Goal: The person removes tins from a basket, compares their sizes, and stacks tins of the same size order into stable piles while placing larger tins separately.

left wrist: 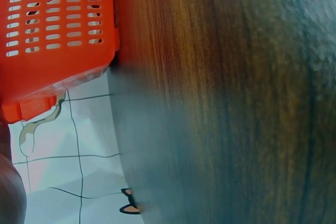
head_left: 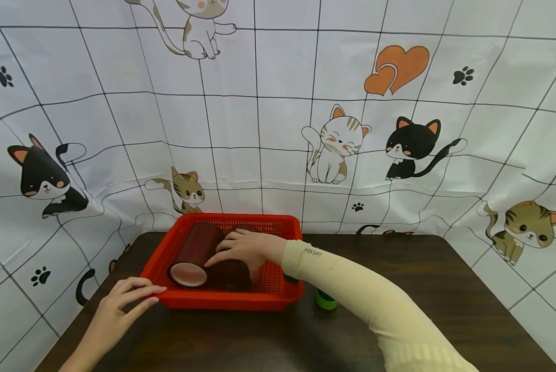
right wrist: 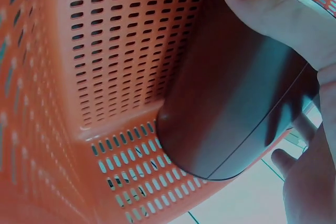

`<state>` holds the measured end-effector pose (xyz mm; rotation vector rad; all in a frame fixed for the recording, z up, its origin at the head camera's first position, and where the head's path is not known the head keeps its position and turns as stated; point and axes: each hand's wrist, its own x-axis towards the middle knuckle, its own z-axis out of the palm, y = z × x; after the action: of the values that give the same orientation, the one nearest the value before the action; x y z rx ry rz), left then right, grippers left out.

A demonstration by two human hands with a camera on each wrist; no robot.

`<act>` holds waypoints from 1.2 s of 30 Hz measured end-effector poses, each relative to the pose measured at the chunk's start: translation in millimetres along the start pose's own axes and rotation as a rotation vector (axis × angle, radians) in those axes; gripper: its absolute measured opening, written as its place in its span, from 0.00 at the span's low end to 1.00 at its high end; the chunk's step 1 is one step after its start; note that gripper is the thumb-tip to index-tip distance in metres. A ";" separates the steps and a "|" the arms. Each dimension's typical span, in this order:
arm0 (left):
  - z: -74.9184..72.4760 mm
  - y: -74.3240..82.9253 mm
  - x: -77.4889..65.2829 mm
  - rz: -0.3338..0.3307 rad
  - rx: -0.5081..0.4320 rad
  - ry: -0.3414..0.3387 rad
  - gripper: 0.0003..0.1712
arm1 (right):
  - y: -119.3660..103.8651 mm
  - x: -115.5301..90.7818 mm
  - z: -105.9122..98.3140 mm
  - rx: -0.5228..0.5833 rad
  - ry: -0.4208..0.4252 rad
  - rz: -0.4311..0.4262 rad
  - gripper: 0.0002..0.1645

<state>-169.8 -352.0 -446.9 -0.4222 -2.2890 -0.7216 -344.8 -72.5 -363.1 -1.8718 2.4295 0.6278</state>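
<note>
A red plastic basket (head_left: 222, 301) with slotted walls stands on the table, two dark brown cylinders lying in it. The left cylinder (head_left: 196, 245) shows a pale round end facing me. My right hand (head_left: 247, 249) reaches in and grips the other cylinder (right wrist: 231, 98), thumb on one side and fingers across to the other. This cylinder is partly covered by the hand in the head view. At the basket's front left corner, my left hand (head_left: 120, 305) touches the rim with fairly straight fingers; little of this hand shows in the left wrist view.
A small object with a bright green base (head_left: 326, 300) stands right of the basket, partly hidden by the right sleeve (head_left: 366, 289). The dark wooden table (head_left: 231, 341) meets a white sheet (head_left: 278, 124) printed with cats and grid lines at the back and sides.
</note>
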 end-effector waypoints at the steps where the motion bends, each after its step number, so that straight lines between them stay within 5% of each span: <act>1: 0.1 0.0 0.1 0.000 0.001 0.000 0.26 | 0.6 0.9 0.2 0.000 -0.001 0.000 0.66; 14: -2.1 1.9 0.3 -0.003 0.000 -0.003 0.26 | -1.0 14.6 -3.1 0.049 -0.122 0.018 0.63; 24: -1.2 4.5 -0.7 -0.024 0.003 -0.012 0.25 | -2.1 15.2 -3.1 0.030 -0.136 0.067 0.60; 36: -1.0 3.4 -0.4 0.011 -0.002 -0.007 0.25 | -1.5 18.8 1.2 0.153 -0.124 0.089 0.59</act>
<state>-167.3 -349.9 -445.3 -0.4382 -2.2907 -0.7179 -349.0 -89.9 -369.3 -1.6260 2.4173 0.5278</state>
